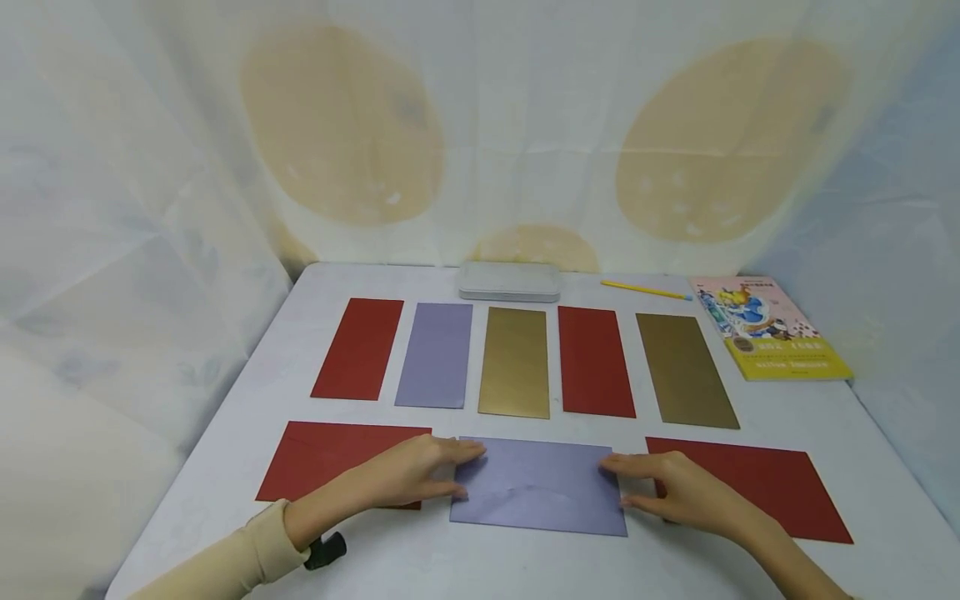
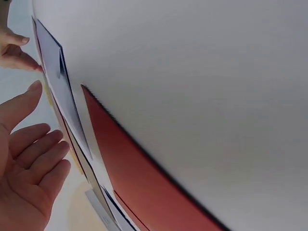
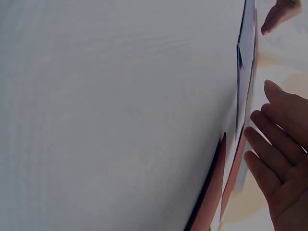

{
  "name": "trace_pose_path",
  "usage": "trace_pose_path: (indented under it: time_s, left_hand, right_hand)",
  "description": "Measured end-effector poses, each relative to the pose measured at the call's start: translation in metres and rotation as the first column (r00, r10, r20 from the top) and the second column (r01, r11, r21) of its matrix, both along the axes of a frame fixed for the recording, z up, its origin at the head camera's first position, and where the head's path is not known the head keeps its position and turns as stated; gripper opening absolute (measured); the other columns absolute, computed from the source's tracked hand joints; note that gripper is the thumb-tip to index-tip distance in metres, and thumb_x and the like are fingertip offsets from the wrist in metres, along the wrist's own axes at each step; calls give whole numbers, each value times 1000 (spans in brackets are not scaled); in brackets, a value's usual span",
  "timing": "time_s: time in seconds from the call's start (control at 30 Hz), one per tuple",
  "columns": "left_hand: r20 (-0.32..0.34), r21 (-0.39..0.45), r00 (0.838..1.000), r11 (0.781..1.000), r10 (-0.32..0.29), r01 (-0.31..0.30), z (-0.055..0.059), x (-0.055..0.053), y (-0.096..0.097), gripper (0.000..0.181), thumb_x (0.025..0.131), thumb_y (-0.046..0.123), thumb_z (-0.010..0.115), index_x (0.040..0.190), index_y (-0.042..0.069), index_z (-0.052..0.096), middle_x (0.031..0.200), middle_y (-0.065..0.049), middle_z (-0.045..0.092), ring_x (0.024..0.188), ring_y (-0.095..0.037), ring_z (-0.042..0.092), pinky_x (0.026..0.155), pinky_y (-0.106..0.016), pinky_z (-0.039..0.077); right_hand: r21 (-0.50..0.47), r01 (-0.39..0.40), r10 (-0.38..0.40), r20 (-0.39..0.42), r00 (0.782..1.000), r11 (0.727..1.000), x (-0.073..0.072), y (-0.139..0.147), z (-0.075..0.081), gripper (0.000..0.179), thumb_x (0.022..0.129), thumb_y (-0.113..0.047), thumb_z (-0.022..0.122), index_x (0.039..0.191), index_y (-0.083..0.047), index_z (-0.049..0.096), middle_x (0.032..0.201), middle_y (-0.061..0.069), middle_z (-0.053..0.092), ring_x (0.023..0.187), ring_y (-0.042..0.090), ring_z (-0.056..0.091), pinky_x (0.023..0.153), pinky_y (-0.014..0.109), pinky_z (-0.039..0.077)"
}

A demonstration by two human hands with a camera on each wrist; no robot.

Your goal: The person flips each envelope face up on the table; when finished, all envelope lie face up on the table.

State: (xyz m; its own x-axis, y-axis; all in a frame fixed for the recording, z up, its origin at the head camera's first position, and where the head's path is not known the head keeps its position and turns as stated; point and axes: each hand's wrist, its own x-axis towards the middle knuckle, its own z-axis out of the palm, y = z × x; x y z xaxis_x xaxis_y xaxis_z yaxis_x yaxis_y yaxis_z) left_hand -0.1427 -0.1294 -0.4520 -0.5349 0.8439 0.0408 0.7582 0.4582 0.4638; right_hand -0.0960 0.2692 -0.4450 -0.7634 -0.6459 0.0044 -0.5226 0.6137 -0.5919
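A lavender paper rectangle (image 1: 536, 492), lightly creased, lies lengthwise at the front middle of the white table. My left hand (image 1: 408, 467) is at its left edge, fingertips over the upper left corner and thumb lower down. Opposite it, my right hand (image 1: 686, 492) is at the right edge in the same way. Both hands have loosely extended fingers, as the left hand (image 2: 31, 168) and right hand (image 3: 284, 149) in the wrist views also show. A red rectangle (image 1: 330, 458) lies partly under my left forearm, and another red rectangle (image 1: 780, 492) lies beyond my right hand.
Behind is a row of upright rectangles: red (image 1: 360, 350), lavender (image 1: 435, 354), gold (image 1: 514, 362), red (image 1: 596, 362) and darker gold (image 1: 686, 371). Farther back are a grey flat case (image 1: 510, 282), a yellow pencil (image 1: 645, 289) and a colourful book (image 1: 768, 325). Curtains surround the table.
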Motion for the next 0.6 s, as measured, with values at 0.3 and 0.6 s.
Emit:
trace_pose_path:
  time_s: [0.3, 0.6]
  left_hand:
    - [-38, 62, 993, 991, -115, 117, -1, -5, 29, 64, 88, 34, 71, 142, 8, 49, 141, -3, 51, 131, -11, 44, 102, -26, 38]
    - [-91, 57, 962, 963, -258, 264, 3, -7, 73, 64, 90, 35, 69, 142, 6, 47, 142, -3, 50, 132, -5, 40, 103, -17, 33]
  right_hand:
    - [-8, 90, -90, 12, 996, 996, 5, 18, 7, 52, 85, -33, 74, 129, -8, 63, 124, 2, 65, 113, 20, 61, 83, 28, 53]
    - [52, 220, -220, -4, 975, 974, 15, 46, 10, 57, 85, -44, 71, 133, -15, 61, 124, 4, 65, 112, 28, 60, 80, 33, 55]
